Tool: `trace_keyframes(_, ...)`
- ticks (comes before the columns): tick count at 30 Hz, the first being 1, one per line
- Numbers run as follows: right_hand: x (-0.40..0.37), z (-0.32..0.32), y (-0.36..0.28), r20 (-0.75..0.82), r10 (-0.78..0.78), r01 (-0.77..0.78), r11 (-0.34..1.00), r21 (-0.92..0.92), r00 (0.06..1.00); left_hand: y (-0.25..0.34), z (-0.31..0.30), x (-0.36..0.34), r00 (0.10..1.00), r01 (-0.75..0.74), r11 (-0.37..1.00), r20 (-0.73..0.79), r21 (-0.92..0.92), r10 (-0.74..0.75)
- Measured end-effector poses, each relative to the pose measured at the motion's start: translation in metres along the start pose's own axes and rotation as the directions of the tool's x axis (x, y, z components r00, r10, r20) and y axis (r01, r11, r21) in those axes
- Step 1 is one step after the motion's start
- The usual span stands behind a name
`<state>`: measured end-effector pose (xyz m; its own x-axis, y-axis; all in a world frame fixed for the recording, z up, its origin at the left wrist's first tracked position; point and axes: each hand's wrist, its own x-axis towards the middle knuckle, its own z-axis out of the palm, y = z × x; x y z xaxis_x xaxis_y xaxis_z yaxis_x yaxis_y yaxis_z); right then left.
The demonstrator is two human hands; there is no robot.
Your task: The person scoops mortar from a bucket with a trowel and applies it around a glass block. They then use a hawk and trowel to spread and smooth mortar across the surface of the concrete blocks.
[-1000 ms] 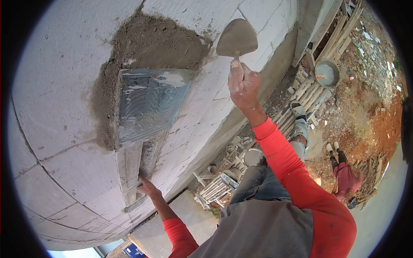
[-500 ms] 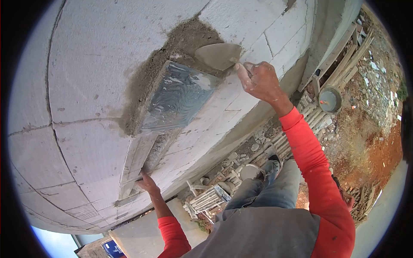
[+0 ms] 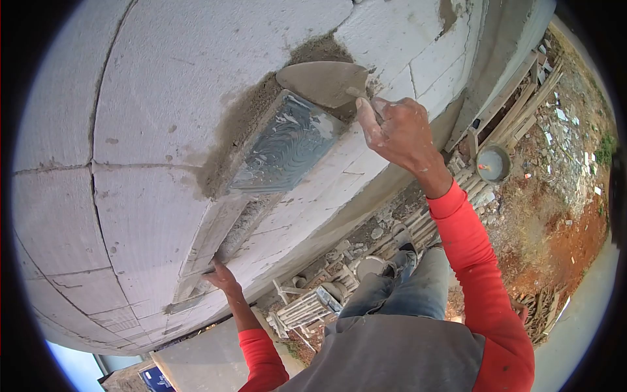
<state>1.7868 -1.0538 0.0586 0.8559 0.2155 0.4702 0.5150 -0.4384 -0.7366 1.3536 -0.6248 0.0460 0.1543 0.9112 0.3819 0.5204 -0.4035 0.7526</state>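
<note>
My right hand grips the handle of a pointed trowel. The blade lies against the wet mortar along the upper end of a glass block with a wavy pattern, set in the white block wall. Part of the handle is hidden in my fingers. Lower along the wall, my left hand holds the edge of a long, narrow opening that runs down from the glass block. Some of its fingertips are out of sight inside.
Far below stands a bamboo platform, with a round pan of mortar near my feet. A bucket sits by some planks. Rubble and a pile of sticks lie on the ground to the right.
The trowel blade has slid left and up along the mortar, now covering the strip above the glass block's upper end. My left hand stays at the opening; the view has shifted slightly.
</note>
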Motion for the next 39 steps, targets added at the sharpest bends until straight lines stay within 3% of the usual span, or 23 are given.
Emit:
trace_keyframes(3,0.015,-0.002,0.008,0.013,0.057,-0.057,0.997,0.041,0.998,0.019,-0.002,-0.010,0.998,-0.027,0.999,0.052,0.040,0.025)
trace_keyframes(5,0.017,-0.006,0.012,0.004,0.122,-0.122,0.985,0.120,0.992,-0.008,-0.004,0.004,1.000,-0.026,0.999,0.013,-0.032,0.026)
trace_keyframes(8,0.010,0.003,-0.011,-0.034,-0.055,0.055,0.998,0.016,0.998,-0.008,-0.003,0.000,0.999,-0.034,0.999,-0.008,-0.003,0.034)
trace_keyframes(11,0.015,-0.005,-0.003,-0.028,0.119,-0.118,0.992,0.044,0.993,0.017,0.006,-0.008,0.998,-0.060,0.998,-0.024,0.034,0.061)
trace_keyframes(15,0.001,0.005,-0.003,-0.101,-0.029,0.024,0.998,-0.053,0.994,0.024,0.005,-0.011,0.999,0.020,0.999,-0.042,0.046,-0.018)
trace_keyframes(17,0.006,0.011,-0.009,-0.108,-0.098,0.091,0.993,-0.068,0.989,0.007,0.000,-0.010,0.998,-0.025,0.995,-0.051,0.100,0.030)
trace_keyframes(20,0.012,-0.004,-0.009,-0.162,0.187,-0.174,0.981,0.090,0.969,0.014,0.023,-0.005,0.995,-0.022,0.999,-0.092,0.049,0.026)
trace_keyframes(23,0.014,-0.013,-0.025,-0.183,0.160,-0.118,0.968,0.221,0.970,0.008,0.008,-0.007,0.997,-0.017,0.998,-0.069,0.055,0.021)
trace_keyframes(24,0.014,0.000,-0.027,-0.241,0.083,-0.036,0.981,0.190,0.967,0.004,0.003,-0.007,0.997,-0.022,0.998,-0.066,0.054,0.026)
trace_keyframes(27,0.013,0.014,-0.025,-0.216,-0.066,0.080,0.995,0.060,0.974,0.003,0.003,-0.004,0.997,-0.044,0.998,-0.059,0.036,0.046)
trace_keyframes(28,0.025,0.012,-0.024,-0.252,-0.028,0.061,0.990,0.125,0.967,0.002,0.022,0.001,0.996,-0.032,0.999,-0.087,0.036,0.035)
trace_keyframes(30,0.014,0.008,-0.032,-0.244,0.121,-0.050,0.959,0.278,0.962,-0.005,0.003,-0.001,0.993,0.011,0.992,-0.117,0.127,0.004)
trace_keyframes(33,0.011,0.032,-0.026,-0.237,-0.278,0.263,0.960,-0.095,0.931,-0.011,0.003,0.003,0.994,-0.032,0.995,-0.097,0.094,0.041)
trace_keyframes(36,0.009,0.020,-0.038,-0.268,-0.054,0.088,0.990,0.114,0.962,-0.007,0.002,-0.002,0.990,-0.120,0.989,-0.064,0.090,0.126)
trace_keyframes(37,0.015,0.019,-0.039,-0.285,0.013,0.040,0.983,0.180,0.958,-0.002,0.008,-0.007,0.992,-0.089,0.992,-0.079,0.087,0.096)
trace_keyframes(39,0.006,0.022,-0.032,-0.226,0.003,0.034,0.987,0.158,0.974,0.018,0.005,-0.011,0.995,-0.041,0.994,-0.083,0.106,0.050)
